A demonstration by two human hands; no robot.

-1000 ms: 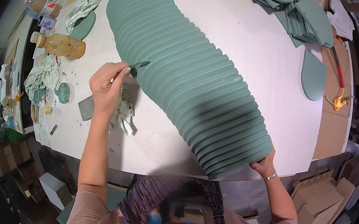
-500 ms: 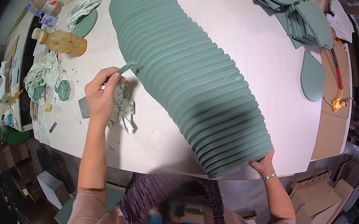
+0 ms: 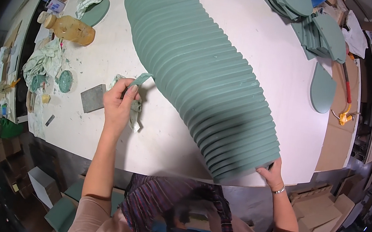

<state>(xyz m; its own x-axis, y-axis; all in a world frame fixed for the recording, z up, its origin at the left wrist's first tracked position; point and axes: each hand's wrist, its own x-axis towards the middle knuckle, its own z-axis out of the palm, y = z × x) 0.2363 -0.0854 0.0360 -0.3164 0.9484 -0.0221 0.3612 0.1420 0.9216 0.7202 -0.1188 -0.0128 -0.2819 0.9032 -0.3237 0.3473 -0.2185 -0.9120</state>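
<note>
A long slanting row of green curved-edge panels point(image 3: 197, 66), standing on edge and packed face to face, crosses the white table. My left hand point(image 3: 121, 100) is closed on a thin green strip-like tool point(image 3: 142, 80) between thumb and fingers. Its tip meets the left edge of the row; what exactly the tool is I cannot make out. At the near right end, my right hand point(image 3: 273, 175) grips the last panel, thumb in sight and the other fingers partly hidden. Beneath my left hand lies a crumpled pale cloth point(image 3: 134, 117), beside a grey rectangular block point(image 3: 93, 98).
On the left stand a yellowish bottle point(image 3: 72, 30) and a green-stained dish point(image 3: 65, 81), near a rumpled cloth point(image 3: 45, 60). Loose green panels point(image 3: 321, 37) are stacked at the far right, with a single one point(image 3: 322, 89) nearer. A red-handled yellow tool point(image 3: 347, 102) lies on brown board.
My left hand with the strip-like tool has moved right and nearer to me along the row's left edge, uncovering more of the grey block. The right hand keeps its hold; the whole view has shifted slightly.
</note>
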